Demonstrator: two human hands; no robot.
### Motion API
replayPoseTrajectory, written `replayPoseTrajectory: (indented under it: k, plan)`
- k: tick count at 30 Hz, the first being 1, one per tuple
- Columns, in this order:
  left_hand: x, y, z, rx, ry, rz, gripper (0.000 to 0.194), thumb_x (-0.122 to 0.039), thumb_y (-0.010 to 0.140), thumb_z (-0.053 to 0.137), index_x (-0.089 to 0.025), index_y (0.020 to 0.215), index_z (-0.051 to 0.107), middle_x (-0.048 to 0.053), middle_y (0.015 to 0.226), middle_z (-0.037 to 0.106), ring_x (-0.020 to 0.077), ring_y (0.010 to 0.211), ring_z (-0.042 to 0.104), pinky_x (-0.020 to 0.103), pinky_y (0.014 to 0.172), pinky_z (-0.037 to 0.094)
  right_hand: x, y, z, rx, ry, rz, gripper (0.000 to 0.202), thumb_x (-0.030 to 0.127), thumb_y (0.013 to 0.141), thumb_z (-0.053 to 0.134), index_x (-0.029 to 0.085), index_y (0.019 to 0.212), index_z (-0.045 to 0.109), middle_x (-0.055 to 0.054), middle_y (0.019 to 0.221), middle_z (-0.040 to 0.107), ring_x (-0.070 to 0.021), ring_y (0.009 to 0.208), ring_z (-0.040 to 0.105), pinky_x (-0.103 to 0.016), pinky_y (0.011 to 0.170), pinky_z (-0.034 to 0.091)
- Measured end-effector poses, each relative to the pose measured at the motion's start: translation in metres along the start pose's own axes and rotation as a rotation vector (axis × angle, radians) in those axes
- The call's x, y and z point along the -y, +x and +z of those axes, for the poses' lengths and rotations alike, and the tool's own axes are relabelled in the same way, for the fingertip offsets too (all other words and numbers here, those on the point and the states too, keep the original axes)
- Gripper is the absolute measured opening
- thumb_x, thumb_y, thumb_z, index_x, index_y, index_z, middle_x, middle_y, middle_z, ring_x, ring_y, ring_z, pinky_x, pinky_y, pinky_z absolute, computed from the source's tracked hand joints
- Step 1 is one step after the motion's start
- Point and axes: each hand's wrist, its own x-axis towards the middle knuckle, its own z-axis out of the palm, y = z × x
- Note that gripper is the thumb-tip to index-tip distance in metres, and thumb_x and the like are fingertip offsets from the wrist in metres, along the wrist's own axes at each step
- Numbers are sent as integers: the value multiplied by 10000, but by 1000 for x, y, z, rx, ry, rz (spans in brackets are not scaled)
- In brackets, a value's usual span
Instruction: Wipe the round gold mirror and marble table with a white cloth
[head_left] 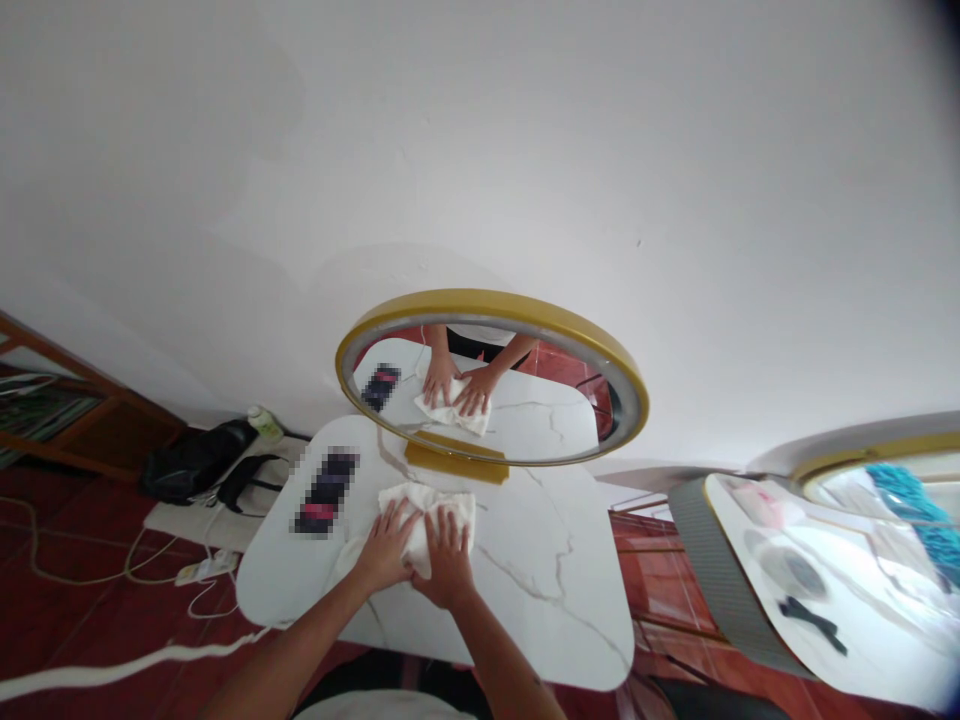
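A white cloth, crumpled and folded, lies on the white marble-patterned tabletop. My left hand rests flat on the cloth's left part, fingers spread. Beside it, with the thumbs close together, my right hand is laid on the cloth with its fingers stretched out. Behind the cloth a round gold-framed mirror stands on a gold base and reflects both hands and the cloth. A pixelated dark object is on the tabletop to the left.
At right stands a second table with a black item and another mirror. A black bag, a bottle, a power strip and cables are at left. A white wall rises behind the table.
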Motion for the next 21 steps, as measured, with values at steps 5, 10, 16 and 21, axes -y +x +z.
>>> replayPoseTrajectory:
  k: [5,10,16,21]
  plan:
    - [-2,-34,14,2,-9,-13,967,-307,576,653,-262,1455,252,81,1561,99,353,1417,14,505,1110,130,10,-27,4,8,-42,-67,887,578,821,456,243,1470,-48,-65,1540,-30,-373,1403,81,-579,1095,120]
    - [4,-78,38,-95,-8,-16,921,-280,635,617,-271,1466,218,54,1563,88,343,1419,32,508,1110,180,21,-51,11,49,-23,-144,874,577,827,452,257,1471,-44,-61,1538,-42,-376,1401,92,-573,1095,148]
    - [22,-104,70,-333,-55,5,867,-404,781,557,-237,1489,86,77,1556,125,317,1411,136,471,1116,247,27,-55,8,118,62,-190,863,538,819,484,272,1477,-7,-39,1536,-71,-370,1403,94,-556,1098,187]
    - [31,-84,74,-380,-167,-89,919,-398,830,514,-221,1472,-119,110,1554,122,287,1418,114,453,1138,216,35,-38,14,134,179,-62,976,448,712,615,247,1484,53,-41,1551,-17,-351,1405,117,-495,1106,239]
